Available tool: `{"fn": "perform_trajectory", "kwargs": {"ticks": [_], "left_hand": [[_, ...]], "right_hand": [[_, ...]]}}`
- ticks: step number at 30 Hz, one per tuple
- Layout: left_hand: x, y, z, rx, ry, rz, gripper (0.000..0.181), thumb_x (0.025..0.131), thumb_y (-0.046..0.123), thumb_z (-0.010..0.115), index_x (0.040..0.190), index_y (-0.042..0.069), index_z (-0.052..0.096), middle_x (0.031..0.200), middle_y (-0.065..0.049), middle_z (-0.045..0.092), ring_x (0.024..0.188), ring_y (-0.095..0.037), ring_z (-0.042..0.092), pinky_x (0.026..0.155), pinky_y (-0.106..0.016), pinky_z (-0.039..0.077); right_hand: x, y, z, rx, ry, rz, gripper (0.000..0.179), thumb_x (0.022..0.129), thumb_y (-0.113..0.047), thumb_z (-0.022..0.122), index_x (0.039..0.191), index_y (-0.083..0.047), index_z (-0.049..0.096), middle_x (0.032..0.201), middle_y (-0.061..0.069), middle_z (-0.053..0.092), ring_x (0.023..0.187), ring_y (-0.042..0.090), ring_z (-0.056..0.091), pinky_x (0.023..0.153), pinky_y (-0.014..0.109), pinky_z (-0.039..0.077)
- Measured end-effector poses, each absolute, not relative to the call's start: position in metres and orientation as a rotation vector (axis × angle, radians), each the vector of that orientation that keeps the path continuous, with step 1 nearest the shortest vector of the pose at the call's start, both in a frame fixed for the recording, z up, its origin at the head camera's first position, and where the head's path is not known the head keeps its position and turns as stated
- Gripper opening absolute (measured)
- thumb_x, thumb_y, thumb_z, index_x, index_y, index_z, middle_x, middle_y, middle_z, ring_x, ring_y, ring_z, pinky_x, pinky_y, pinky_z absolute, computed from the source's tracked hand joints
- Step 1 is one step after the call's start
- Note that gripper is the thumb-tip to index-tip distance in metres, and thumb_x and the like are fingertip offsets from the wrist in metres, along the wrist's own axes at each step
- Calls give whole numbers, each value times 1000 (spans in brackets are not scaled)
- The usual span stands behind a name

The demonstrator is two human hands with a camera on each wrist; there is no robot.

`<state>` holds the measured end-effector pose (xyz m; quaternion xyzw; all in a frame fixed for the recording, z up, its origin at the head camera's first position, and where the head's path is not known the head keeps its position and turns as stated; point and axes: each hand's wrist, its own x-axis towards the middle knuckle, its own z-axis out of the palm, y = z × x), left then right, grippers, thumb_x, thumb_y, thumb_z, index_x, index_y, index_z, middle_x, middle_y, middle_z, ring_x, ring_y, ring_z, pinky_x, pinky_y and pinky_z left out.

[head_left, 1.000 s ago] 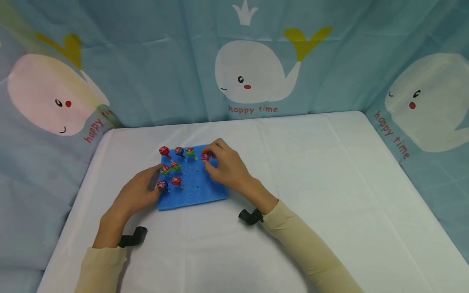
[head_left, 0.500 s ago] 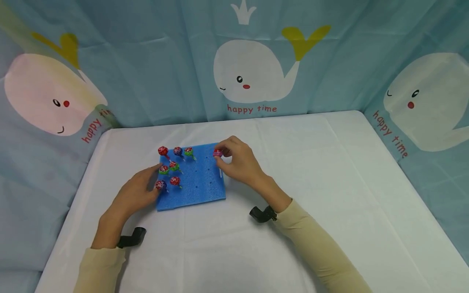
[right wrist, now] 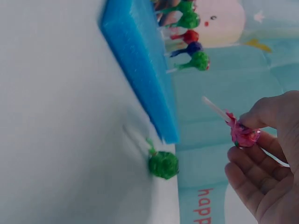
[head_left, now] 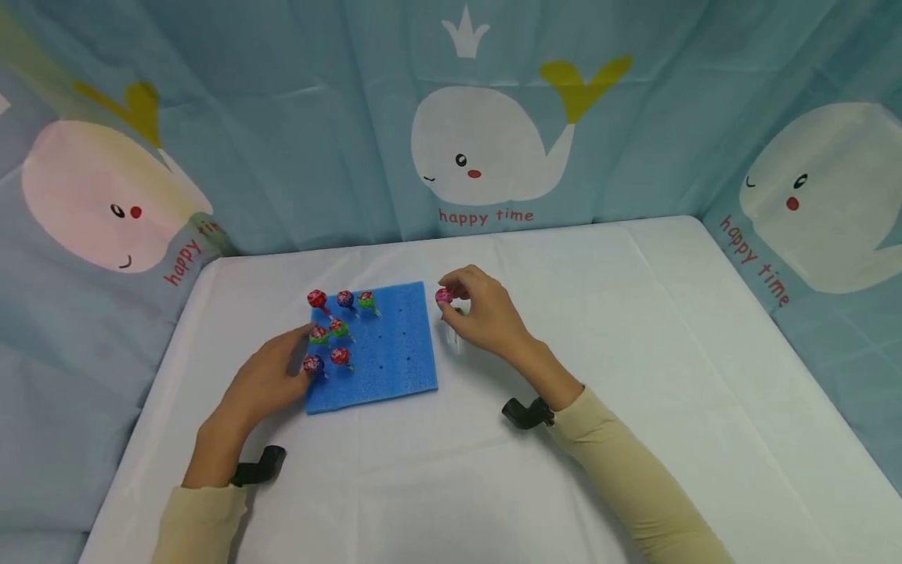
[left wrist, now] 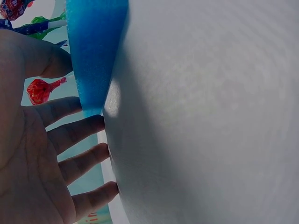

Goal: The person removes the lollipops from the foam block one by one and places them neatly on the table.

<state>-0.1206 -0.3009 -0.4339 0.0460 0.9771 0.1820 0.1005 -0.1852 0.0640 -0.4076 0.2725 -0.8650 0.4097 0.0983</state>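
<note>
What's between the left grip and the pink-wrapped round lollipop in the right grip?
In the head view: the blue rectangular foam board bearing seven wrapped lollipops, then a narrow strip of white tablecloth.

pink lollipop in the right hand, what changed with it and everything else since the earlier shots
The right hand has carried the pink lollipop rightward, from over the blue board to just past its right edge; it was not let go. Unchanged: the left hand touches the board's left edge, and seven lollipops stand in the board.
</note>
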Motion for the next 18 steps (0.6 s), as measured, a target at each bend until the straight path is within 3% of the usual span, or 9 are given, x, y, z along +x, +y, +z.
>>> {"fn": "perform_trajectory", "kwargs": {"ticks": [8, 18], "left_hand": [[-126, -300, -432, 127, 2885, 531, 76, 94, 23, 63, 164, 6, 36, 164, -30, 41, 152, -56, 36, 119, -77, 33], [-121, -299, -431, 106, 2871, 528, 77, 95, 24, 65, 164, 7, 36, 164, -30, 41, 152, -56, 36, 119, -78, 33]], "right_hand": [[-191, 77, -413, 785, -2562, 1221, 22, 94, -9, 76, 115, -2, 72, 111, 12, 71, 99, 29, 74, 94, 38, 64], [-194, 88, -422, 762, -2623, 1239, 20, 95, -10, 74, 114, -5, 72, 112, 10, 69, 101, 24, 74, 94, 42, 64]]}}
